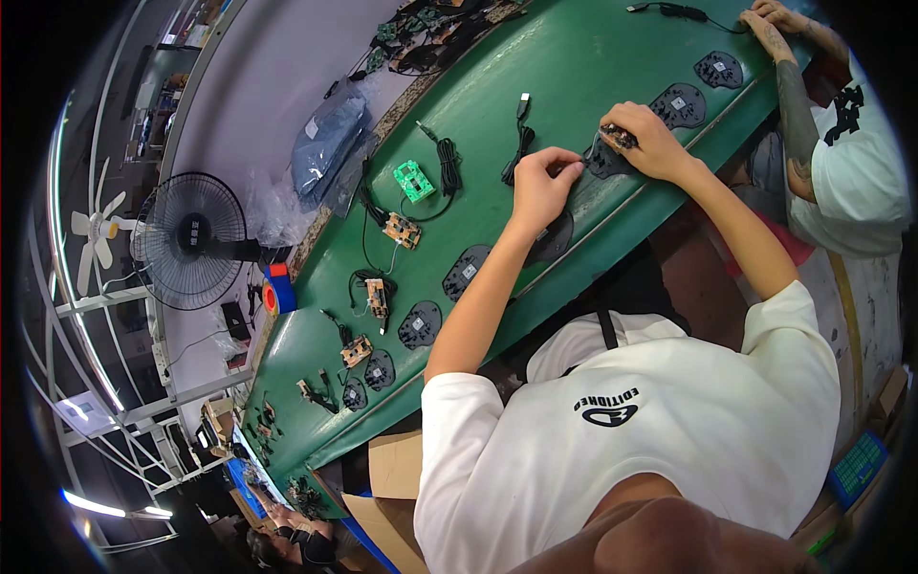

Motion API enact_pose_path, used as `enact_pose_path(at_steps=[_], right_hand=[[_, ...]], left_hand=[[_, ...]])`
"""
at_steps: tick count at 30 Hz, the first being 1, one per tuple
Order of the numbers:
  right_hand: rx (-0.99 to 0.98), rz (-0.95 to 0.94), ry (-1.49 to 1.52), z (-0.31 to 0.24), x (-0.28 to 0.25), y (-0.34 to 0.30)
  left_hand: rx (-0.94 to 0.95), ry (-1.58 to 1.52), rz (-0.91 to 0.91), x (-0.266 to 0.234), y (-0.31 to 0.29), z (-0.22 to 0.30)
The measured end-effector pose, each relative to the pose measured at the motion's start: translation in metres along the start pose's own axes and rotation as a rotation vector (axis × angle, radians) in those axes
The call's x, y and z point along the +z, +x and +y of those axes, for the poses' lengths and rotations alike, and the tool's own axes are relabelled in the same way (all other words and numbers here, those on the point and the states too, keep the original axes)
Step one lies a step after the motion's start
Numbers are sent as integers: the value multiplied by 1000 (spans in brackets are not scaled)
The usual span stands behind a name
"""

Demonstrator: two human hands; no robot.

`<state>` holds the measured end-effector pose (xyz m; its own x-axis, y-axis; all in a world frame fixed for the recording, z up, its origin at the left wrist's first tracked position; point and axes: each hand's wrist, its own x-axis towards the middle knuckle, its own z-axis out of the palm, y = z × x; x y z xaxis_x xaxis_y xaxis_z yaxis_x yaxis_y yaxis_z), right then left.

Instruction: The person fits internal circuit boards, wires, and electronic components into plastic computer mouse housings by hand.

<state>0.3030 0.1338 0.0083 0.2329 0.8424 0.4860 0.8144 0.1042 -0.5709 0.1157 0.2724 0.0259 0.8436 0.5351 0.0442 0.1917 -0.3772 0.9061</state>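
Observation:
My right hand (652,142) is closed around a small brown-and-black circuit board (620,136), tilted above a black, rounded plastic plate (606,163) on the green bench. Just left of that plate, my left hand (543,187) has thumb and forefinger pinched together; what they hold, if anything, is too small to make out. A thin pale wire seems to run down from the board by the plate. Beyond my left hand lies a coiled black USB cable (519,153). Another black plate (553,237) is partly hidden by my left forearm.
More black plates (467,273) line the near edge of the green bench (574,67). Brown boards with cables (402,230) and a green board (414,180) lie farther left. Blue bag (330,143), tape rolls (278,289) and fan (191,239) stand beyond. A co-worker's hands (770,24) are at far right.

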Motion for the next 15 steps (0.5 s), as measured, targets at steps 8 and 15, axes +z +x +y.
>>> enact_pose_path(at_steps=[8, 15], right_hand=[[19, -9, -50, -4, -2, 0], [13, -11, -7, -8, -8, 0]], left_hand=[[269, 303, -26, 8, 3, 5], [520, 487, -77, 4, 0, 5]])
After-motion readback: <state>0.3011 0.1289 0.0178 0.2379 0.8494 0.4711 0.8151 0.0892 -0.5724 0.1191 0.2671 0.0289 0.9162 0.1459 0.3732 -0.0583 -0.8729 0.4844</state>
